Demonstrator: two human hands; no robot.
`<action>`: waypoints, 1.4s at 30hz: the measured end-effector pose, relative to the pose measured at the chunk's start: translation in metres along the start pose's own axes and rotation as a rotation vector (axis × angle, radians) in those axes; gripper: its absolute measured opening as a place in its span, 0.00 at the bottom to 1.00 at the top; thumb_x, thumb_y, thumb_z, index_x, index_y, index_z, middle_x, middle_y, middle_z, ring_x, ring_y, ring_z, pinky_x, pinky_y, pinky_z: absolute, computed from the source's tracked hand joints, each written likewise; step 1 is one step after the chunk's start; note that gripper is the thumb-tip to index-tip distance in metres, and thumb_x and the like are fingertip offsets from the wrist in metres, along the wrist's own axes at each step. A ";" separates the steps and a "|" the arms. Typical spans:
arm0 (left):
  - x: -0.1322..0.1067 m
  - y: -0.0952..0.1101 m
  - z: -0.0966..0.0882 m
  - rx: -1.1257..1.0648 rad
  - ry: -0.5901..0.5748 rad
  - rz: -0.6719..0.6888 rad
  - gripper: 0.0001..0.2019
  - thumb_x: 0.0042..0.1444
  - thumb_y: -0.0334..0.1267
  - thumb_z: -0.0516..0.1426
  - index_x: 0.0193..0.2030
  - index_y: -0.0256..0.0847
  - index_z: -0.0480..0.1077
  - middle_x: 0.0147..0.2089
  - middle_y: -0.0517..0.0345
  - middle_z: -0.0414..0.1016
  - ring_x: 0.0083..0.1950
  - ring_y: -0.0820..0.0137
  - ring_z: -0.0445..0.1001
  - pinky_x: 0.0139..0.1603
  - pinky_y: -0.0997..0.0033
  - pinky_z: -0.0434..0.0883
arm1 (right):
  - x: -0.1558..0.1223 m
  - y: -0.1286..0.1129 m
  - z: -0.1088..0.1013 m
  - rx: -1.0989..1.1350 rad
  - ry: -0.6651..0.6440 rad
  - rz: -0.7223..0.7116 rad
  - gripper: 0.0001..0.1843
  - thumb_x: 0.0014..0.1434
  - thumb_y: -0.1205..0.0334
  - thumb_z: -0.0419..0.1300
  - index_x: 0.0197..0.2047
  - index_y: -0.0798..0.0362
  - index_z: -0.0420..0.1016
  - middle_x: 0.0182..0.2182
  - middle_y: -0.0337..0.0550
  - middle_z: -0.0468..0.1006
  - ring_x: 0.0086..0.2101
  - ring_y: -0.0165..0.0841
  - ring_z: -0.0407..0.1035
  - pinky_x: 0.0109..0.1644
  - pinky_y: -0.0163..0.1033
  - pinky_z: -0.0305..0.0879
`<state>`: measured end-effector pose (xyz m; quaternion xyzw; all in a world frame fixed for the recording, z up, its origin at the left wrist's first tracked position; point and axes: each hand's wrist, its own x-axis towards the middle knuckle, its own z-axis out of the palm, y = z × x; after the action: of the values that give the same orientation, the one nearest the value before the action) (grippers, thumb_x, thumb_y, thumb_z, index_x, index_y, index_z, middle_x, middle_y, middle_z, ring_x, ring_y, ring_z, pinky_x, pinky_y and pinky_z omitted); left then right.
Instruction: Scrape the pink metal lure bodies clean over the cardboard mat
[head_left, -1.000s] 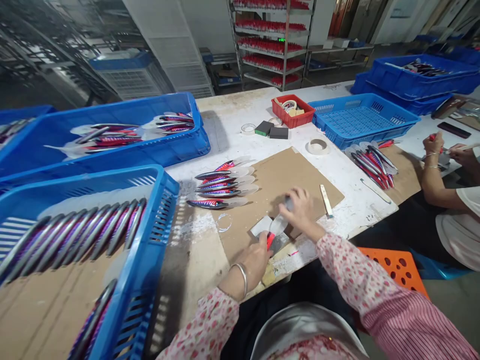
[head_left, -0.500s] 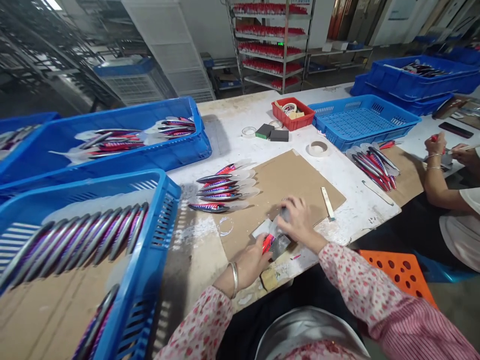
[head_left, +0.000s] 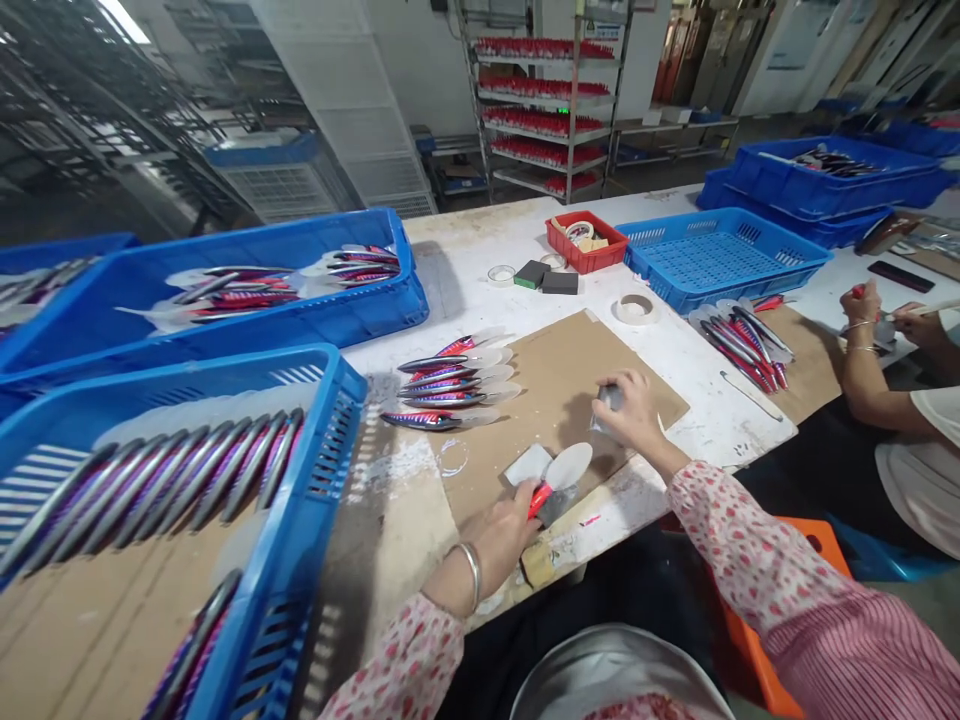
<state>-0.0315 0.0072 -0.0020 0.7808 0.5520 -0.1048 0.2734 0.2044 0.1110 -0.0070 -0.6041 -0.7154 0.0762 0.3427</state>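
Note:
My left hand (head_left: 501, 535) is closed around a red fishing lure (head_left: 538, 499). Its pale, rounded lip (head_left: 570, 466) points up and right, over a grey sheet (head_left: 529, 466) on the brown cardboard (head_left: 570, 355). My right hand (head_left: 634, 408), fingers curled, grips a small grey pad (head_left: 611, 397), whose exact kind I cannot make out, above the cardboard's right part. A row of several finished-looking lures (head_left: 439, 385) lies on the cardboard's left edge, with pale lips facing right.
On the left, blue baskets (head_left: 349, 400) hold many lures. Behind the cardboard sit a tape roll (head_left: 634, 309), dark sanding blocks (head_left: 559, 283) and a red tray (head_left: 589, 258). At right are a light blue basket (head_left: 720, 250), a lure pile (head_left: 739, 345) and a co-worker's hands (head_left: 862, 305).
My right hand has moved right and up with the grey pad, away from the lure, exposing its pale lip. The left hand stays nearly in place, still gripping the lure.

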 end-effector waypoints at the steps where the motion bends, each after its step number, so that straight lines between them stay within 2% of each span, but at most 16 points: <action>1: -0.001 0.001 -0.001 0.047 0.023 -0.003 0.21 0.65 0.38 0.46 0.65 0.41 0.54 0.46 0.45 0.77 0.47 0.57 0.78 0.45 0.61 0.72 | 0.003 0.004 -0.003 0.059 0.011 -0.025 0.13 0.52 0.60 0.61 0.42 0.51 0.73 0.46 0.47 0.72 0.49 0.43 0.64 0.56 0.49 0.59; 3: -0.001 0.003 -0.003 0.143 0.078 -0.020 0.20 0.65 0.35 0.46 0.63 0.41 0.58 0.46 0.43 0.76 0.46 0.54 0.78 0.44 0.59 0.72 | -0.001 0.007 -0.006 0.142 -0.037 -0.124 0.14 0.51 0.60 0.62 0.43 0.50 0.73 0.46 0.45 0.72 0.49 0.41 0.64 0.56 0.48 0.59; 6: 0.002 0.003 -0.004 0.250 0.088 -0.023 0.19 0.64 0.32 0.45 0.60 0.39 0.61 0.46 0.41 0.76 0.45 0.52 0.79 0.42 0.57 0.73 | -0.015 0.002 -0.002 0.125 -0.198 -0.241 0.15 0.50 0.60 0.63 0.43 0.51 0.74 0.47 0.46 0.72 0.51 0.42 0.63 0.57 0.47 0.59; 10: 0.007 0.000 -0.003 0.303 0.077 0.000 0.20 0.61 0.27 0.45 0.59 0.38 0.61 0.47 0.40 0.75 0.44 0.56 0.79 0.42 0.60 0.74 | -0.024 -0.028 0.012 -0.011 -0.282 -0.242 0.16 0.53 0.59 0.63 0.46 0.48 0.73 0.51 0.46 0.71 0.53 0.43 0.60 0.55 0.49 0.59; 14: 0.006 0.000 -0.006 0.304 0.070 -0.003 0.18 0.63 0.29 0.44 0.57 0.36 0.64 0.44 0.40 0.76 0.43 0.57 0.79 0.42 0.62 0.74 | -0.017 -0.063 0.024 -0.112 -0.378 -0.343 0.15 0.55 0.57 0.62 0.47 0.48 0.72 0.50 0.47 0.71 0.51 0.44 0.60 0.51 0.49 0.58; 18: 0.004 0.000 -0.003 0.316 0.096 -0.005 0.19 0.61 0.25 0.41 0.54 0.36 0.63 0.43 0.43 0.76 0.42 0.59 0.78 0.41 0.64 0.73 | -0.013 -0.058 0.013 -0.141 -0.459 -0.345 0.14 0.56 0.57 0.61 0.47 0.48 0.72 0.49 0.46 0.72 0.49 0.42 0.61 0.49 0.47 0.58; 21: 0.006 -0.001 0.003 0.312 0.110 0.006 0.18 0.61 0.25 0.40 0.52 0.37 0.64 0.44 0.44 0.76 0.42 0.59 0.78 0.40 0.63 0.73 | -0.012 -0.052 0.007 -0.200 -0.470 -0.326 0.12 0.55 0.58 0.62 0.44 0.49 0.73 0.46 0.46 0.73 0.48 0.43 0.61 0.47 0.46 0.57; 26: 0.007 0.001 0.003 0.308 0.107 -0.006 0.16 0.63 0.28 0.42 0.54 0.35 0.63 0.45 0.42 0.75 0.43 0.60 0.78 0.44 0.64 0.73 | -0.012 -0.069 0.019 -0.188 -0.416 -0.368 0.14 0.55 0.59 0.62 0.46 0.48 0.73 0.49 0.47 0.72 0.49 0.43 0.61 0.47 0.47 0.57; 31: 0.003 0.008 -0.001 0.325 0.096 -0.025 0.17 0.62 0.24 0.42 0.51 0.35 0.65 0.43 0.42 0.76 0.41 0.61 0.79 0.40 0.65 0.75 | -0.010 -0.063 0.008 -0.207 -0.514 -0.388 0.12 0.55 0.60 0.62 0.44 0.49 0.73 0.46 0.47 0.73 0.48 0.43 0.61 0.46 0.46 0.56; 36: 0.004 0.011 0.001 0.369 0.113 -0.027 0.15 0.63 0.24 0.41 0.50 0.34 0.65 0.43 0.41 0.75 0.42 0.59 0.79 0.39 0.63 0.76 | -0.014 -0.077 0.015 -0.199 -0.422 -0.388 0.14 0.56 0.60 0.61 0.47 0.49 0.72 0.51 0.48 0.71 0.50 0.43 0.59 0.48 0.46 0.54; 39: 0.002 0.012 0.002 0.387 0.118 -0.022 0.16 0.63 0.24 0.41 0.49 0.34 0.66 0.42 0.43 0.75 0.41 0.59 0.80 0.37 0.64 0.76 | -0.016 -0.071 0.013 -0.157 -0.440 -0.407 0.14 0.56 0.60 0.61 0.47 0.49 0.72 0.51 0.47 0.71 0.50 0.42 0.59 0.48 0.45 0.54; 42: -0.001 0.013 0.003 0.414 0.165 -0.005 0.15 0.63 0.23 0.42 0.47 0.35 0.67 0.40 0.45 0.75 0.40 0.59 0.79 0.36 0.65 0.76 | -0.019 -0.061 0.007 -0.166 -0.443 -0.364 0.12 0.55 0.60 0.62 0.44 0.49 0.73 0.47 0.45 0.73 0.48 0.42 0.61 0.47 0.44 0.55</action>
<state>-0.0199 0.0016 -0.0004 0.8247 0.5413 -0.1523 0.0607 0.1515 0.0804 0.0121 -0.4606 -0.8731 0.0847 0.1359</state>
